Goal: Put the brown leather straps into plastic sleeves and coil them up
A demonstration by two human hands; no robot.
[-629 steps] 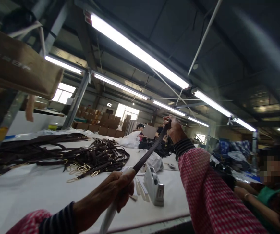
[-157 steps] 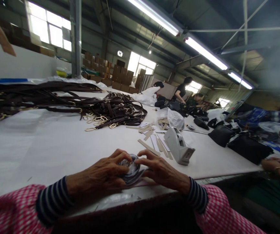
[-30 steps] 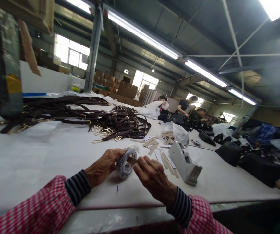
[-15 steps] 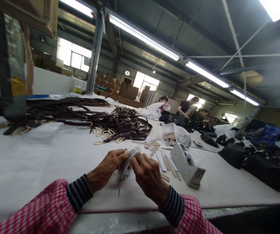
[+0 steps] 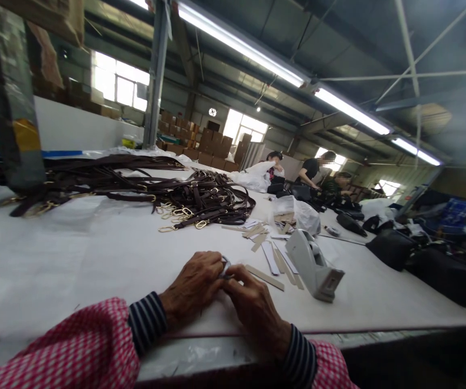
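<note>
My left hand point(image 5: 195, 283) and my right hand point(image 5: 252, 302) meet low over the white table point(image 5: 107, 259), near its front edge. Between them is a small coiled roll wrapped in clear plastic point(image 5: 225, 265), mostly hidden by my fingers. The left fingers curl over it from the left; the right thumb and fingertips pinch its right side. Close by on the right lies a flat grey-beige card strip point(image 5: 265, 277). A grey tape dispenser point(image 5: 313, 265) stands further right, beside several white and beige strips point(image 5: 271, 258).
Dark brown straps with gold-coloured clasps point(image 5: 212, 200) are heaped across the far left. A clear plastic bag point(image 5: 301, 216) holds more strips behind the dispenser. Black bags point(image 5: 390, 248) lie to the right. A metal post point(image 5: 16, 108) rises at left. Several people work further back.
Both hands have come lower and closer together around the roll, covering most of it. The left hand has turned over its top. A card strip by the right hand now shows more fully.
</note>
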